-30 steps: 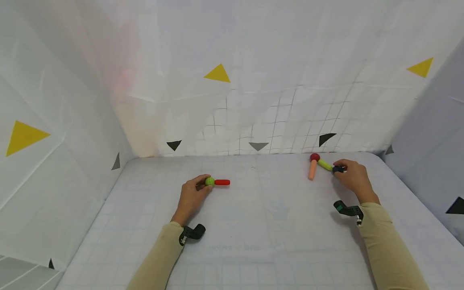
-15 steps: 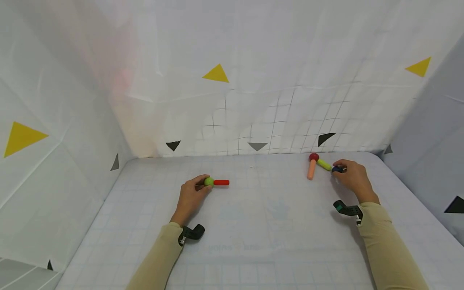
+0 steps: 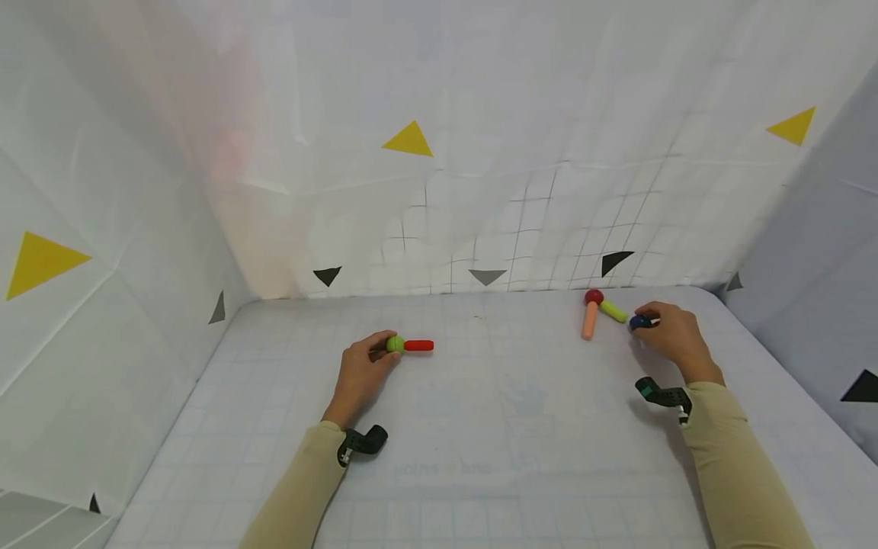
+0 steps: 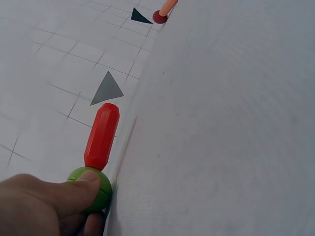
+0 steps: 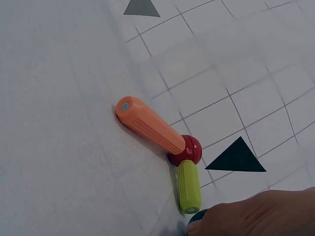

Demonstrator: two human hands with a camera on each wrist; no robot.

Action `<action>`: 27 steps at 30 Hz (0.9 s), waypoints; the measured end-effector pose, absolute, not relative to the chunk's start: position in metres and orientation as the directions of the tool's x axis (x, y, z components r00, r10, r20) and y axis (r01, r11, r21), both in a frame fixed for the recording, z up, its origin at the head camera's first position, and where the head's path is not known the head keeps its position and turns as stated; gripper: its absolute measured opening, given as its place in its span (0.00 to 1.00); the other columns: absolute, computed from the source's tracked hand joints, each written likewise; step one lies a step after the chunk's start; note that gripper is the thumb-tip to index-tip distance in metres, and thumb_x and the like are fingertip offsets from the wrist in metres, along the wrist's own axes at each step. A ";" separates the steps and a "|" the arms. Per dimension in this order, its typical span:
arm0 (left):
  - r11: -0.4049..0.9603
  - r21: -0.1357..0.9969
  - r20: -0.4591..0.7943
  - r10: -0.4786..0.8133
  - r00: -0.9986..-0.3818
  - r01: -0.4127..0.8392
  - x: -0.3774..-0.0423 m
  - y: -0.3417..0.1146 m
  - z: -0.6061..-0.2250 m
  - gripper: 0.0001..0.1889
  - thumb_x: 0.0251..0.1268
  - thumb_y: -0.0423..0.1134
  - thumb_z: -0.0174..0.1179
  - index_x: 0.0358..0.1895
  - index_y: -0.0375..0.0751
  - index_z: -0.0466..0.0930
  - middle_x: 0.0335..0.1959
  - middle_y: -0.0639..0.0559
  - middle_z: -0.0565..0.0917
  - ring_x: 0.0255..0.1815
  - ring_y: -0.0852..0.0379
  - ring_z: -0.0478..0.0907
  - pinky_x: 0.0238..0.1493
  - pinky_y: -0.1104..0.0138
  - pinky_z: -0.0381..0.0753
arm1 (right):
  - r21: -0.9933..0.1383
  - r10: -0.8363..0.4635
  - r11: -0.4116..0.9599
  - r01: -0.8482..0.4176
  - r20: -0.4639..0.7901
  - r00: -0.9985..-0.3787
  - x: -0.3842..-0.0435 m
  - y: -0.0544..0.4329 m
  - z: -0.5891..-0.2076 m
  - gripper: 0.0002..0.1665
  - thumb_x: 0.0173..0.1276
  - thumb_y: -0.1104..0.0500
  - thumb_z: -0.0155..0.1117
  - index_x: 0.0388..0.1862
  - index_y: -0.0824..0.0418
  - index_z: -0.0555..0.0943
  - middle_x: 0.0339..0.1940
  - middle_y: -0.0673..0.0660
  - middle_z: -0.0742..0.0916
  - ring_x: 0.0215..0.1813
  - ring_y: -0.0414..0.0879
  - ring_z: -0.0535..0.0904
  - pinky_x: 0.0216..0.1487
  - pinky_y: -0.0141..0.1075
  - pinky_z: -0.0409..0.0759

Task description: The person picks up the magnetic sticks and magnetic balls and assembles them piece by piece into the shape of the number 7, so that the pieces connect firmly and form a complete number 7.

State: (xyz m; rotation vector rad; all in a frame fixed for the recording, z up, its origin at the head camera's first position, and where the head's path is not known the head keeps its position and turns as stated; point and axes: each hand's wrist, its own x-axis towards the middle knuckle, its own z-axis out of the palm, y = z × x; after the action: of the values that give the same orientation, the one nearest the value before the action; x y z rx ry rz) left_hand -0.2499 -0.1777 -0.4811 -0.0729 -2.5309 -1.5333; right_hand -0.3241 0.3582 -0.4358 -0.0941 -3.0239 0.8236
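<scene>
Left grip [image 3: 358, 375] pinching, right grip [image 3: 675, 335] pinching, both sleeved forearms [image 3: 293, 488] extended forward

Left: red rod [image 4: 102, 137], glossy, plastic-looking. Right: orange rod [image 5: 151, 127], ribbed plastic-looking, metallic end disc [image 5: 125, 105]; dark-red ball [image 5: 195, 148], glossy. Table cover [image 3: 480, 396]: matt, cloth-like. Sleeves [image 3: 744, 465]: matt cloth.

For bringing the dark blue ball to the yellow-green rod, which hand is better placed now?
The right hand, I would judge: it pinches the dark blue ball, close to the free end of the yellow-green rod. The left hand is well away and occupied, holding the green ball with the red rod.
</scene>
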 end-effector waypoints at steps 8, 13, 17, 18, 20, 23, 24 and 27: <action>0.457 0.880 0.168 -0.050 -0.985 0.127 -0.248 -0.178 -0.480 0.21 0.70 0.33 0.69 0.65 0.40 0.83 0.59 0.47 0.84 0.56 0.50 0.82 0.59 0.57 0.82 | -0.534 0.101 0.843 0.070 0.029 -0.994 -0.325 0.355 -0.434 0.30 0.72 0.60 0.68 0.66 0.74 0.72 0.58 0.79 0.78 0.56 0.72 0.74 0.51 0.63 0.81; 0.458 0.880 0.165 -0.049 -0.985 0.125 -0.248 -0.177 -0.481 0.22 0.70 0.34 0.69 0.65 0.39 0.82 0.59 0.46 0.84 0.56 0.50 0.82 0.60 0.56 0.82 | -0.537 0.103 0.842 0.047 0.074 -0.992 -0.325 0.353 -0.435 0.29 0.72 0.59 0.69 0.64 0.75 0.73 0.56 0.78 0.80 0.55 0.71 0.75 0.51 0.63 0.81; 0.458 0.880 0.163 -0.049 -0.985 0.122 -0.248 -0.177 -0.480 0.21 0.70 0.34 0.70 0.65 0.40 0.83 0.58 0.47 0.84 0.56 0.51 0.82 0.59 0.57 0.82 | -0.546 0.101 0.837 0.030 0.101 -0.990 -0.324 0.350 -0.434 0.29 0.72 0.58 0.69 0.64 0.75 0.73 0.56 0.77 0.80 0.55 0.71 0.75 0.52 0.63 0.80; 0.462 0.878 0.164 -0.049 -0.985 0.124 -0.248 -0.177 -0.480 0.21 0.70 0.34 0.69 0.65 0.40 0.83 0.58 0.47 0.84 0.56 0.51 0.82 0.59 0.57 0.82 | -0.549 0.100 0.835 0.024 0.108 -0.989 -0.324 0.349 -0.434 0.29 0.73 0.58 0.69 0.64 0.74 0.74 0.56 0.77 0.80 0.56 0.71 0.75 0.52 0.63 0.80; 0.466 0.876 0.164 -0.051 -0.985 0.122 -0.249 -0.177 -0.479 0.21 0.70 0.34 0.69 0.65 0.40 0.83 0.58 0.47 0.84 0.55 0.51 0.82 0.59 0.58 0.82 | -0.558 0.098 0.830 0.014 0.120 -0.988 -0.324 0.347 -0.432 0.29 0.73 0.57 0.69 0.65 0.73 0.74 0.56 0.77 0.80 0.56 0.71 0.75 0.52 0.63 0.80; 0.472 0.873 0.165 -0.053 -0.985 0.121 -0.249 -0.177 -0.479 0.21 0.70 0.34 0.69 0.65 0.40 0.83 0.57 0.48 0.84 0.56 0.52 0.82 0.60 0.58 0.81 | -0.571 0.094 0.821 0.002 0.133 -0.987 -0.323 0.343 -0.428 0.29 0.73 0.57 0.69 0.65 0.73 0.75 0.56 0.76 0.80 0.57 0.71 0.75 0.53 0.63 0.81; 0.472 0.873 0.165 -0.053 -0.985 0.121 -0.249 -0.177 -0.478 0.21 0.70 0.34 0.69 0.65 0.40 0.83 0.57 0.48 0.85 0.56 0.52 0.82 0.60 0.58 0.81 | -0.575 0.094 0.818 -0.001 0.135 -0.986 -0.323 0.342 -0.426 0.29 0.73 0.57 0.69 0.65 0.73 0.75 0.56 0.76 0.81 0.57 0.71 0.75 0.52 0.63 0.81; 0.466 0.877 0.158 -0.050 -0.986 0.117 -0.249 -0.176 -0.478 0.21 0.71 0.34 0.69 0.65 0.40 0.83 0.57 0.47 0.84 0.56 0.51 0.82 0.60 0.58 0.81 | -0.579 0.093 0.815 -0.006 0.142 -0.985 -0.321 0.340 -0.423 0.29 0.73 0.56 0.69 0.65 0.73 0.75 0.56 0.76 0.81 0.57 0.71 0.76 0.52 0.63 0.81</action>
State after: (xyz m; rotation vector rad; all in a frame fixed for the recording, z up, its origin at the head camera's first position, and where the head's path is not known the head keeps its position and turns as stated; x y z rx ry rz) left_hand -0.2490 -0.1765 -0.4780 -0.0584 -2.5484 -1.5435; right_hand -0.3215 0.3395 -0.4234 -0.0684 -2.8349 0.9053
